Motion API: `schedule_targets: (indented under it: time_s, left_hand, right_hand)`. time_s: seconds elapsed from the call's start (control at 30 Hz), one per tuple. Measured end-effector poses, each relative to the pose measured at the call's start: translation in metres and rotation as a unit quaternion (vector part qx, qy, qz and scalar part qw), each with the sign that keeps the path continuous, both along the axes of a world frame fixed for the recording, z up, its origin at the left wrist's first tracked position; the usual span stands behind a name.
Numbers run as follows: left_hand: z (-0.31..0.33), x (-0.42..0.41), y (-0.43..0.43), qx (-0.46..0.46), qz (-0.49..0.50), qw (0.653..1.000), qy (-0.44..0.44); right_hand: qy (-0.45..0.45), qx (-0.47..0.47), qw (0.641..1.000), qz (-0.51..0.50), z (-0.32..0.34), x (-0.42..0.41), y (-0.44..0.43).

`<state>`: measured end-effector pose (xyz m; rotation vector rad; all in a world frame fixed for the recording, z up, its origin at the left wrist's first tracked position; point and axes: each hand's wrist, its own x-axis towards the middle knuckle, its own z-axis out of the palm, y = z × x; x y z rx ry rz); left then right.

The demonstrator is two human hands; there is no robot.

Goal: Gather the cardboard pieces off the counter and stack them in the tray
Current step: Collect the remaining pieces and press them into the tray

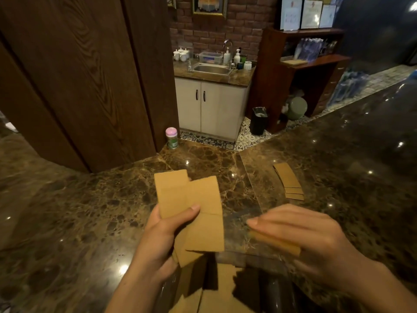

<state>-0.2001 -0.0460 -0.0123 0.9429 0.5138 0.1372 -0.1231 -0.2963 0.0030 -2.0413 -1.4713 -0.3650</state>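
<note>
Spanning the view: dark marble tabletop (90,211). Sitting on it at right, barely visible: clear tray (252,190), with a fanned stack of cardboard pieces (290,184) lying inside at its far end. Gripping several overlapping pieces (194,213) above the tabletop: left hand (162,242), thumb on top. Pinching a single small piece (275,242) over the tray's near end: right hand (300,236).
</note>
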Motion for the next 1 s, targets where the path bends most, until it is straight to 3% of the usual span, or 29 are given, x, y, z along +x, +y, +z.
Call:
schedule_targets:
  time_s: [0.03, 0.1, 0.13, 0.2, 0.37, 0.53, 0.8, 0.93, 1.0]
  left_hand:
    - [-0.001, 0.000, 0.001, 0.014, 0.005, 1.000, -0.009]
    - [0.000, 0.001, -0.002, 0.044, -0.001, 0.999, -0.025]
    - [0.002, 0.001, -0.007, 0.053, -0.007, 0.998, -0.030]
    - [0.004, 0.003, -0.018, 0.065, -0.031, 0.997, -0.042]
    - [0.004, 0.008, -0.033, 0.077, -0.062, 0.994, -0.041]
    - [0.002, 0.002, -0.023, -0.046, -0.135, 0.987, -0.070]
    - [0.003, 0.008, -0.027, 0.072, -0.059, 0.993, -0.067]
    - [0.002, 0.004, -0.026, 0.069, -0.066, 0.993, -0.074]
    - [0.000, 0.003, -0.025, 0.068, -0.053, 0.994, -0.071]
  right_hand:
    - [0.116, 0.047, 0.991, -0.043, 0.006, -0.008, 0.002]
    - [0.350, 0.141, 0.919, -0.109, 0.015, -0.018, 0.015]
    - [0.433, 0.181, 0.875, -0.118, 0.013, -0.019, 0.022]
    - [0.516, 0.223, 0.817, -0.129, 0.008, -0.018, 0.036]
    - [0.551, 0.218, 0.794, -0.136, -0.009, -0.015, 0.066]
    - [0.569, 0.249, 0.770, -0.148, -0.014, -0.012, 0.069]
    - [0.573, 0.232, 0.776, -0.125, -0.018, -0.016, 0.067]
    - [0.590, 0.304, 0.730, -0.165, -0.018, -0.012, 0.066]
    - [0.591, 0.305, 0.726, -0.173, -0.017, -0.010, 0.065]
